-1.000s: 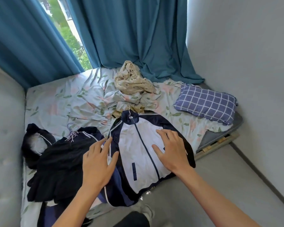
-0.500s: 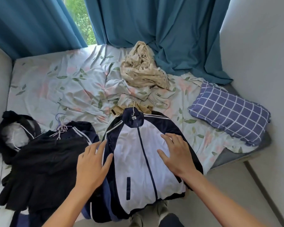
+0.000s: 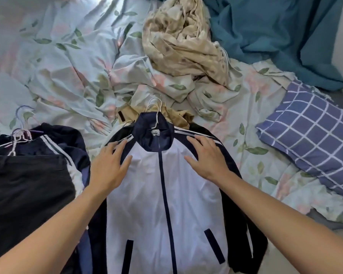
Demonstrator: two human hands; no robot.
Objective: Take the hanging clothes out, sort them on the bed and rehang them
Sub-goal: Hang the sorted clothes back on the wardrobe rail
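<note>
Two flat hands [image 3: 107, 169] on one jacket [image 3: 164, 204]

Jacket [image 3: 162, 204] lies on bed [image 3: 67, 72], dark clothes pile [image 3: 28, 175] left, pillow [image 3: 313, 135] right.

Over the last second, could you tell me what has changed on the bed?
Both hands slid up the white jacket from its chest to its shoulders: left hand by the left shoulder, right hand by the right. Both lie flat and grip nothing. The jacket, its hanger, the dark pile and the pillow stayed put.
</note>
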